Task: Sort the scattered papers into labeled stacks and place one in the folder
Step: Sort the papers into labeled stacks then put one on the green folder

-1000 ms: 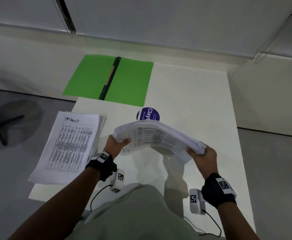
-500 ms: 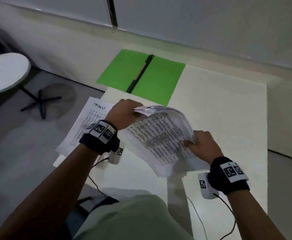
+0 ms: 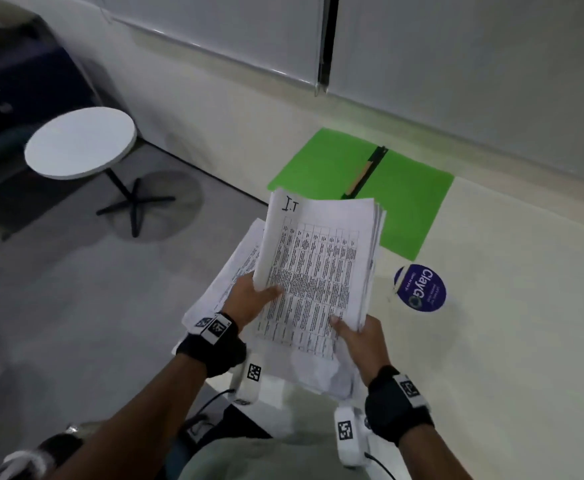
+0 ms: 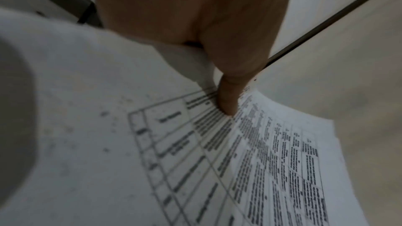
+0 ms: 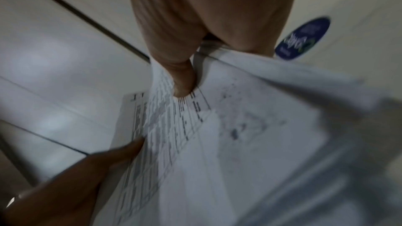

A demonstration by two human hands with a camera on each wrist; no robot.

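Note:
A thick stack of printed sheets (image 3: 321, 268) with "I.T" handwritten on top hangs above the table, held by both hands. My left hand (image 3: 249, 301) grips its left edge, thumb (image 4: 227, 99) on the printed table of the top page (image 4: 239, 161). My right hand (image 3: 359, 337) grips the near right corner, thumb (image 5: 183, 82) on the top sheet (image 5: 228, 135). Under the held stack lies a second paper stack (image 3: 226, 285) at the table's left edge, mostly hidden. The open green folder (image 3: 404, 199) with a black spine lies flat beyond the papers.
A round blue sticker (image 3: 420, 288) sits on the cream table (image 3: 508, 289) right of the papers. A white round side table (image 3: 79, 142) on a black cross base stands on the grey floor at left. A wall with blinds runs behind the folder.
The held stack has turned from a bent, sideways hold to lengthwise, its "I.T" label now facing up. Both hands moved with it above the left stack. The head view swung left.

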